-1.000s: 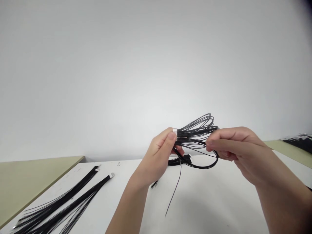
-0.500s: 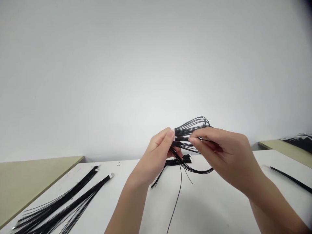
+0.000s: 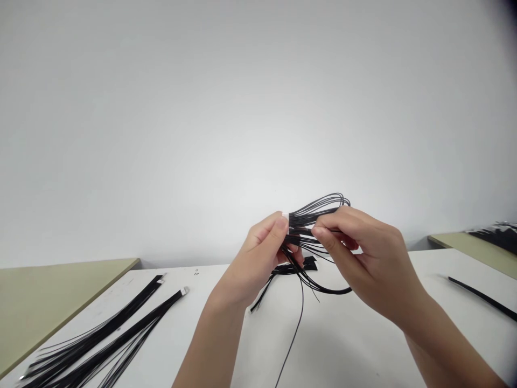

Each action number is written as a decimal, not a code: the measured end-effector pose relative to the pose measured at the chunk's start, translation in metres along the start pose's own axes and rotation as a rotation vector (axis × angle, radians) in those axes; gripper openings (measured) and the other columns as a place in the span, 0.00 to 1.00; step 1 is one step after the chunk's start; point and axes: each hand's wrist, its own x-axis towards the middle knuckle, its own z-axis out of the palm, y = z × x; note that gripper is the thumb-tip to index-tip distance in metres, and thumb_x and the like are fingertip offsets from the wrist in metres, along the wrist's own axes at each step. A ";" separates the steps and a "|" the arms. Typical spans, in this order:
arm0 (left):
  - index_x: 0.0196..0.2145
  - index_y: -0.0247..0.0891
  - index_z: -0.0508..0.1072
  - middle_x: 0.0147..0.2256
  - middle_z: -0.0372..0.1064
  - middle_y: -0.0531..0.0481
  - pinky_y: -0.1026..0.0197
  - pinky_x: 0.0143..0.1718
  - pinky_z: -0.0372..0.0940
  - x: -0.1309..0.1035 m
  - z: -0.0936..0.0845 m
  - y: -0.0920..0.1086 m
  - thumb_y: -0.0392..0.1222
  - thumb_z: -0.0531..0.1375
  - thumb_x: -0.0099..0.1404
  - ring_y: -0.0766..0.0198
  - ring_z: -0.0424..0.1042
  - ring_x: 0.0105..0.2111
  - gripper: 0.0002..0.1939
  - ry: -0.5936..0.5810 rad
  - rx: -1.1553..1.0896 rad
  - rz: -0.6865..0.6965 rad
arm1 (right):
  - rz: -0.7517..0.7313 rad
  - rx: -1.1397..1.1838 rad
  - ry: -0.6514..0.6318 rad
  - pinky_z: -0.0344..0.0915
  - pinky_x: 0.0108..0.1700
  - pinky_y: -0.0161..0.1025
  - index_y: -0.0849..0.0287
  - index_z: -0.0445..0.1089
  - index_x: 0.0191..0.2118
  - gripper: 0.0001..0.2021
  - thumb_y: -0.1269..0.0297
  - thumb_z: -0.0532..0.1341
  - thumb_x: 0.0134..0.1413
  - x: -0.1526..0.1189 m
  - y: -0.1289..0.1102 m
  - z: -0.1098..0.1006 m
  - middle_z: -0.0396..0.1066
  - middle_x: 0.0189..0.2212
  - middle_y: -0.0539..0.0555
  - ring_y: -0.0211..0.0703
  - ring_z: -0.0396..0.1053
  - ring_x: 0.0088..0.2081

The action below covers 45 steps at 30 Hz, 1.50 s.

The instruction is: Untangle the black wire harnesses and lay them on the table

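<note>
My left hand [image 3: 260, 250] is closed on a white connector [image 3: 286, 216], its thumb pressed over the front. Many thin black wires [image 3: 319, 207] run out of the connector to the right and bend round in loops. My right hand [image 3: 363, 253] pinches one black wire between thumb and forefinger, close to the connector. Its other fingers are curled, and the wire's far end is hidden by the hand. More wires loop below, and one loose strand [image 3: 297, 328] hangs down toward the front. Behind the hands, another black wire bundle [image 3: 309, 264] lies on the white table [image 3: 339, 345].
Two black wire bundles with white connectors lie on the left, the nearer one [image 3: 133, 328] fanned out. A black cable [image 3: 480, 296] rests at the right. Greenish boards [image 3: 60, 302] flank the table, the right one bearing dark wires [image 3: 495, 237]. A plain wall [image 3: 202, 124] stands behind.
My right hand has shifted slightly left, the pinch staying near the connector. The lower loop and the hanging strand have moved a little. My left hand keeps its place.
</note>
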 end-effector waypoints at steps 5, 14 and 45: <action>0.32 0.36 0.66 0.29 0.61 0.52 0.62 0.34 0.65 0.001 0.002 -0.001 0.53 0.50 0.70 0.69 0.66 0.28 0.18 -0.024 -0.057 -0.003 | -0.042 0.021 0.040 0.54 0.26 0.32 0.57 0.66 0.30 0.07 0.70 0.57 0.60 0.002 -0.001 -0.001 0.59 0.22 0.46 0.32 0.56 0.25; 0.32 0.36 0.65 0.28 0.59 0.53 0.63 0.33 0.64 0.001 0.002 -0.003 0.53 0.50 0.70 0.69 0.65 0.27 0.18 -0.033 -0.109 -0.008 | -0.064 0.037 0.038 0.53 0.25 0.31 0.58 0.65 0.30 0.07 0.71 0.57 0.60 0.002 -0.002 0.003 0.59 0.21 0.45 0.31 0.55 0.25; 0.30 0.37 0.64 0.27 0.60 0.54 0.65 0.32 0.64 0.003 0.002 -0.005 0.55 0.50 0.69 0.70 0.64 0.26 0.18 0.041 -0.018 -0.041 | 0.043 -0.099 0.029 0.56 0.26 0.31 0.55 0.69 0.32 0.06 0.66 0.57 0.60 0.001 0.001 0.014 0.67 0.25 0.45 0.31 0.61 0.25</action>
